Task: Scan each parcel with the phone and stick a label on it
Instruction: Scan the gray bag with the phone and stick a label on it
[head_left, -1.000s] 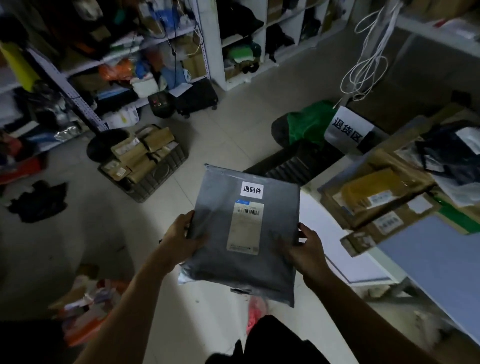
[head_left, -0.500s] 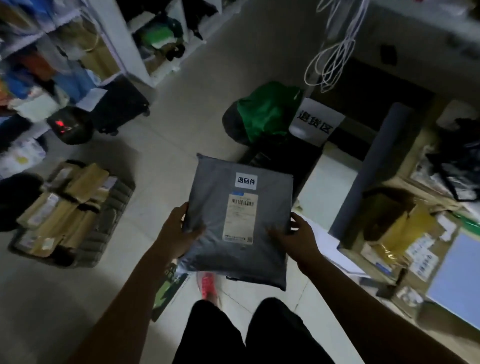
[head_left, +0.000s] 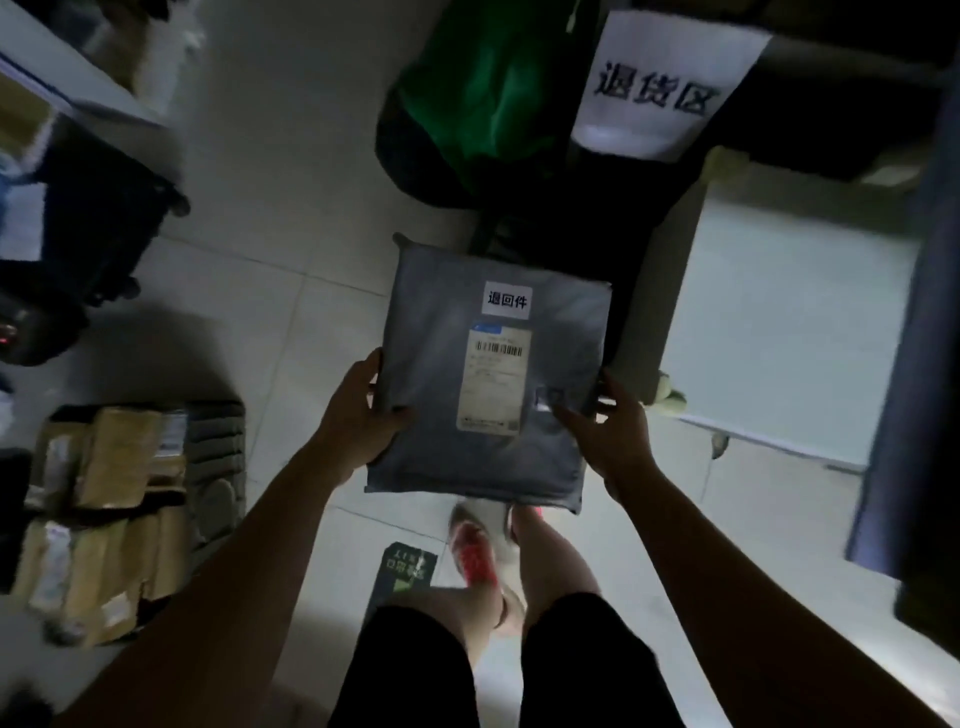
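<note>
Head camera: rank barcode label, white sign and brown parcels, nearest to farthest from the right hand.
1. Barcode label, on the parcel the right hand grips.
2. White sign, ahead, upper right.
3. Brown parcels, floor, far left.

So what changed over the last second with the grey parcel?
The person carried the grey parcel forward toward the white sign, which now sits much nearer above it. The left hand and right hand kept the same grip on its side edges; the small white sticker stayed on.
</note>
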